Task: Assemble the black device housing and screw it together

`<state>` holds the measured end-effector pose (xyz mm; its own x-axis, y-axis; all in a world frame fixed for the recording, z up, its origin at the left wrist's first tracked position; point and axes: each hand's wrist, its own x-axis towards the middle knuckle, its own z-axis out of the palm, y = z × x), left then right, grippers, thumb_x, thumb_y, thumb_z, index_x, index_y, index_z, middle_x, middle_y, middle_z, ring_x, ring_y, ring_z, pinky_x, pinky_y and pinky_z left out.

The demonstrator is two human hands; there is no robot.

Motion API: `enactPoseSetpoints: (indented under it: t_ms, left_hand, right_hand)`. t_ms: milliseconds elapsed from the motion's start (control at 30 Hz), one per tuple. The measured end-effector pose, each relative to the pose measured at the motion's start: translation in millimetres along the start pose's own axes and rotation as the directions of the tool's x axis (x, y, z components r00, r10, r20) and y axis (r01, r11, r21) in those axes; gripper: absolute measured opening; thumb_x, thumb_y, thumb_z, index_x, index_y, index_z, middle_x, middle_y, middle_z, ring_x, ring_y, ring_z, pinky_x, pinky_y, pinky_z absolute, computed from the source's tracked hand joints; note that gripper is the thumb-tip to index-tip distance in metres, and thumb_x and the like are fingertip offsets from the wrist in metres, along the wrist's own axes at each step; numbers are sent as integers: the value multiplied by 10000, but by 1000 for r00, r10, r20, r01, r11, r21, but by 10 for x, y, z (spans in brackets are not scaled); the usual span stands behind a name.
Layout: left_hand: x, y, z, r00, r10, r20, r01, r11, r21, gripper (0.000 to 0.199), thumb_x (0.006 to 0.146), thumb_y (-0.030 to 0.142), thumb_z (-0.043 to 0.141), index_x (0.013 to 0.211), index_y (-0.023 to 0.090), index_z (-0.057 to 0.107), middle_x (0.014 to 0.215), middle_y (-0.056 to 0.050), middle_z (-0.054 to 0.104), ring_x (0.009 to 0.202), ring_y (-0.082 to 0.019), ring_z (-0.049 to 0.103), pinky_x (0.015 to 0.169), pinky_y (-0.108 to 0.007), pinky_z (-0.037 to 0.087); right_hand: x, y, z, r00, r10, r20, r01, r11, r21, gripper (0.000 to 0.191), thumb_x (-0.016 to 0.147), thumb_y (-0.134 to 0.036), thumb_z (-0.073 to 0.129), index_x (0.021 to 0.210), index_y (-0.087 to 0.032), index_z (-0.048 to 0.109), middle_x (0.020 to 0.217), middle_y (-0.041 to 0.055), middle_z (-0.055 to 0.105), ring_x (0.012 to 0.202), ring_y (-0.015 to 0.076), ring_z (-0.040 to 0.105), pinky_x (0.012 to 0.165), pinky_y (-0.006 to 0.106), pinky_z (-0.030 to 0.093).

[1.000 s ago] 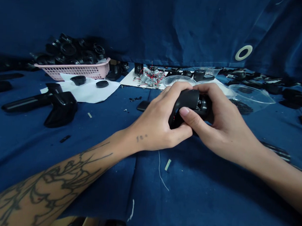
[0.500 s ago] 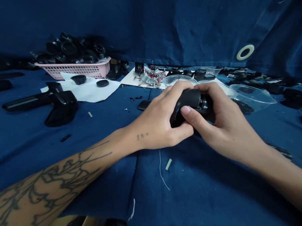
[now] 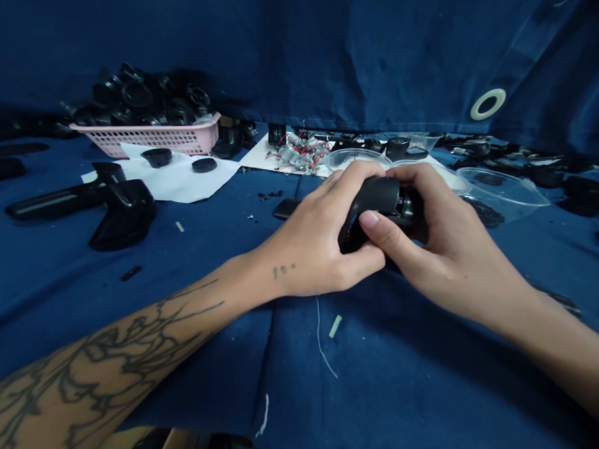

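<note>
Between my two hands is a black plastic housing (image 3: 379, 196), raised just over the blue cloth, with an opening in its side. My left hand (image 3: 329, 232) is wrapped round its left part, thumb along the underside. My right hand (image 3: 440, 247) closes on the right end, its thumb pressed across the near side. Inner parts show faintly in the gap; my fingers hide much of the rest. A black handle-like end (image 3: 286, 209) sticks out left of my left hand; I cannot tell whether it joins the housing.
A pink basket (image 3: 154, 141) heaped with black parts stands back left. Before it lie white paper (image 3: 182, 185) with two black caps and a black pistol-shaped casing (image 3: 124, 213). Small motors with red wires (image 3: 302, 152) and clear plastic lids (image 3: 504, 184) are behind my hands. A blue curtain (image 3: 287, 52) hangs behind.
Hardly anything differs. Both hands keep the same hold on the black housing, and the whole view has shifted very slightly.
</note>
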<state>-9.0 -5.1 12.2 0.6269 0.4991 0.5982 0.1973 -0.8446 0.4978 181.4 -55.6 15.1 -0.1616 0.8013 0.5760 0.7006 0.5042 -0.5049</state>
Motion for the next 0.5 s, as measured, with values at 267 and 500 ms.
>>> enactPoseSetpoints:
  t_ms: [267, 500]
  left_hand:
    - [10, -2, -5, 1000, -8, 8, 8, 1000, 7, 558, 826, 242, 630, 1360, 224, 469, 1456, -105, 609, 1343, -312, 585, 1103, -478, 513]
    - [8, 10, -4, 1000, -14, 13, 14, 1000, 3, 564, 827, 217, 648, 1363, 192, 472, 1397, -115, 648, 1299, -304, 610, 1097, -465, 520]
  right_hand:
    - [5, 7, -10, 1000, -3, 12, 3, 1000, 3, 478, 961, -602, 679, 1219, -207, 605, 982, 66, 658, 772, 209, 613, 584, 314, 485]
    - [0, 16, -7, 1000, -4, 19, 4, 1000, -6, 485, 977, -613, 661, 1241, -210, 606, 977, 65, 663, 754, 200, 617, 569, 307, 485]
